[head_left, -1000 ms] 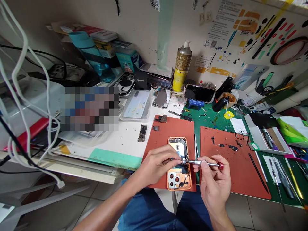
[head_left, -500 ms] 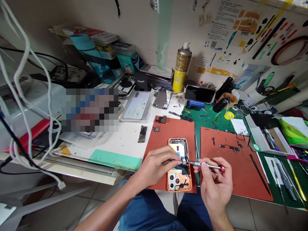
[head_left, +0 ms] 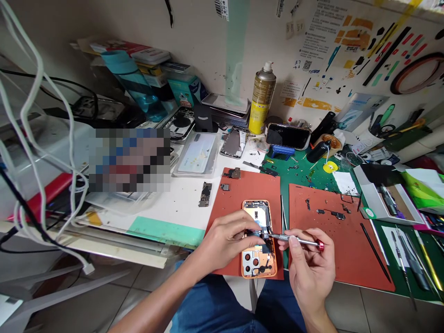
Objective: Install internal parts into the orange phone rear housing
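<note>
An opened phone housing with an orange frame [head_left: 273, 268] lies on the left red mat, its inner parts and camera rings exposed. My right hand [head_left: 310, 263] grips a slim silver screwdriver [head_left: 305, 241] with a red end cap. The driver is nearly level, its tip pointing left at the small parts midway along the housing. From the left, my left hand [head_left: 229, 240] reaches over the housing, thumb and fingertips curled round a small spot beside the driver tip. What sits between those fingertips is too small to make out.
A circuit board [head_left: 205, 194] lies on the white table left of the mat. Small parts [head_left: 338, 215] and a black stick [head_left: 374, 252] are on the right red mat [head_left: 322, 254]. A propped phone [head_left: 287, 136] and a yellow spray can [head_left: 262, 99] stand behind.
My left thumb has shifted slightly away from the fingertips and lower on the housing. The screwdriver tip has moved a little left; my right hand otherwise stays in place.
</note>
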